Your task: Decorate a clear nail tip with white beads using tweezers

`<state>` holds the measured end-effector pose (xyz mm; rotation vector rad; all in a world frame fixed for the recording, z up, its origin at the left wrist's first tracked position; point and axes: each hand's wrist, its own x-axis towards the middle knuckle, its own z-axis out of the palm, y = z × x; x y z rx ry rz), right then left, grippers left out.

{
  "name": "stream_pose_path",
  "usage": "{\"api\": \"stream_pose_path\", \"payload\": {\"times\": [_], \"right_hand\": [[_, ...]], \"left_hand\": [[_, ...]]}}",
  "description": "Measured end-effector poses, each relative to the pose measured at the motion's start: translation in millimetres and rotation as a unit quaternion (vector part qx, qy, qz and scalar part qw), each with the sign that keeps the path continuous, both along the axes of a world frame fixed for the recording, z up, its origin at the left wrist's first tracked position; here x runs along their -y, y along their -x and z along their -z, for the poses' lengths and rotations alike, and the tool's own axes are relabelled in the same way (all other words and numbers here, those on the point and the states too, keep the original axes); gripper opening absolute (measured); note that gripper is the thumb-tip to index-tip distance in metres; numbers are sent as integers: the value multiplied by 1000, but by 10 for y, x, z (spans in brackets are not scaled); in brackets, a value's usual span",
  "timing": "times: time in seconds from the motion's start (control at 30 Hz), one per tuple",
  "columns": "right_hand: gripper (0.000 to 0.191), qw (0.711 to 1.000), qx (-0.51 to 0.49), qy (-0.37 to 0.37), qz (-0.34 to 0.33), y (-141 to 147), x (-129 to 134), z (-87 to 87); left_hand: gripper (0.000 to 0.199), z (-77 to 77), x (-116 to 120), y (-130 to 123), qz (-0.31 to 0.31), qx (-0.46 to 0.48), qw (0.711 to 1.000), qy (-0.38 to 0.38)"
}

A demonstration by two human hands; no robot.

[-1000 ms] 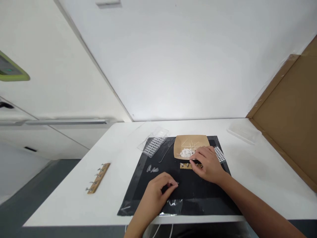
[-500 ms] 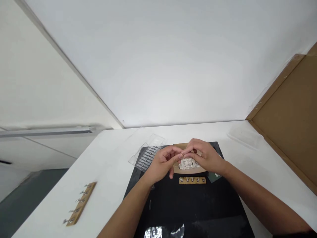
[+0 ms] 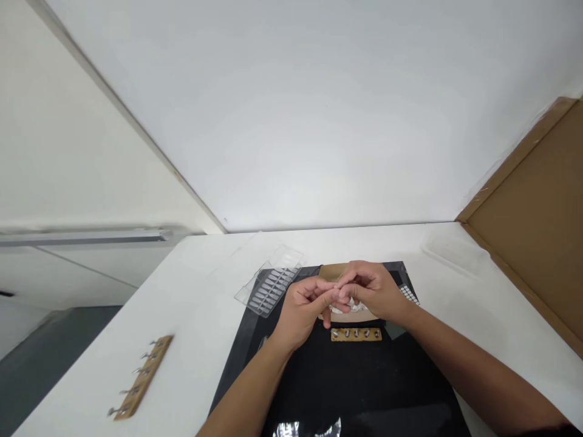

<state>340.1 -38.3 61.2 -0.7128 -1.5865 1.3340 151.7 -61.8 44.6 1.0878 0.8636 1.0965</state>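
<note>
My left hand [image 3: 305, 309] and my right hand [image 3: 371, 292] meet fingertip to fingertip over the far part of a black mat [image 3: 337, 376]. Both are pinched closed; whatever sits between the fingertips is too small or hidden to make out. Under them stands a tan tray [image 3: 334, 269] with whitish bits [image 3: 353, 307] inside, partly covered by the hands. Just nearer lies a short wooden strip [image 3: 356, 334] bearing several small metal pegs. Left of my left hand is a clear plastic case [image 3: 268, 291] with rows of pale nail-tip-shaped pieces.
Another wooden strip [image 3: 144, 377] with metal pegs lies on the white table [image 3: 191, 315] at left. Beyond my right wrist are a sheet of white dots [image 3: 409, 295] and a dark green card [image 3: 394, 329]. A clear plastic lid [image 3: 455, 252] rests near the cardboard wall [image 3: 523, 200].
My hands have drawn slightly lower over the tray, still fingertip to fingertip. The white dots beside my right wrist show more now. The view has shifted a little.
</note>
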Motion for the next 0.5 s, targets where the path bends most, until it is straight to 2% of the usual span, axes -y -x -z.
{"api": "stream_pose_path", "payload": {"times": [0.13, 0.27, 0.33, 0.4, 0.5], "right_hand": [[28, 998, 60, 1, 8, -11, 64, -32], [28, 977, 179, -81, 88, -116, 98, -78], [29, 967, 204, -99, 116, -166, 128, -56], [32, 966, 207, -89, 129, -191, 176, 12], [35, 977, 167, -16, 131, -179, 270, 166]], "left_hand": [[36, 6, 6, 10, -24, -22, 999, -28], [36, -14, 20, 51, 17, -95, 993, -71], [37, -24, 29, 65, 41, -129, 986, -99], [34, -25, 36, 65, 50, -147, 981, -116], [29, -36, 54, 41, 48, -134, 984, -108]]}}
